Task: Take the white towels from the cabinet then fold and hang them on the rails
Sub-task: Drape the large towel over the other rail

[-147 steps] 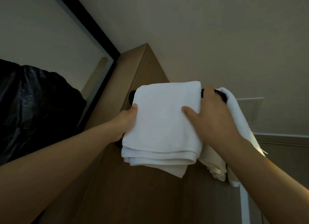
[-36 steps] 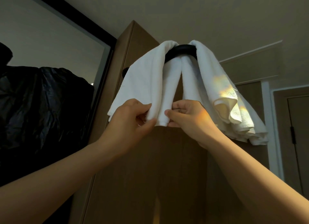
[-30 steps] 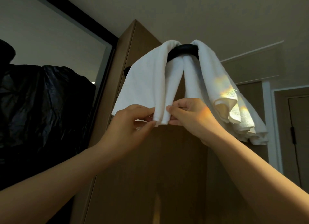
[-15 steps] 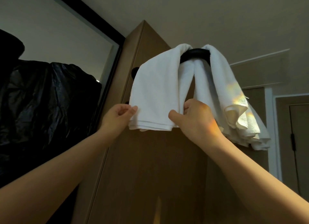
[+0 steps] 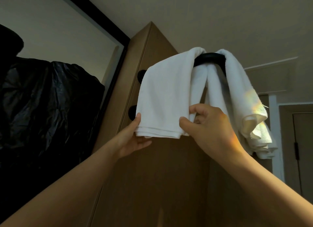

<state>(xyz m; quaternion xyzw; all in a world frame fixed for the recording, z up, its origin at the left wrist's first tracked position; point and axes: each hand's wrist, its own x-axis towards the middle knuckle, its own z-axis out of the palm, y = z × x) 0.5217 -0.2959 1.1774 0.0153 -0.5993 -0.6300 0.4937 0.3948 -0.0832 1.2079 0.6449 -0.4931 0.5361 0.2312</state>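
Note:
Two white towels hang over a black rail (image 5: pixel 210 58) fixed to a tall wooden cabinet (image 5: pixel 152 176). The left folded towel (image 5: pixel 166 94) drapes over the rail's left part. My left hand (image 5: pixel 133 138) holds its lower left corner, thumb on the front and fingers beneath. My right hand (image 5: pixel 208 126) pinches its lower right corner between thumb and fingers. The second towel (image 5: pixel 242 94) hangs more loosely to the right, with bunched ends.
A second black rail's end (image 5: pixel 133 112) shows on the cabinet below the first. A mirror with a black frame (image 5: pixel 94 20) stands at the left, reflecting a dark shape. A door (image 5: pixel 303 150) lies at the far right.
My hands moved apart from the towel's inner edge to its two lower corners, and the left towel now hangs flat and spread. The view shifted slightly.

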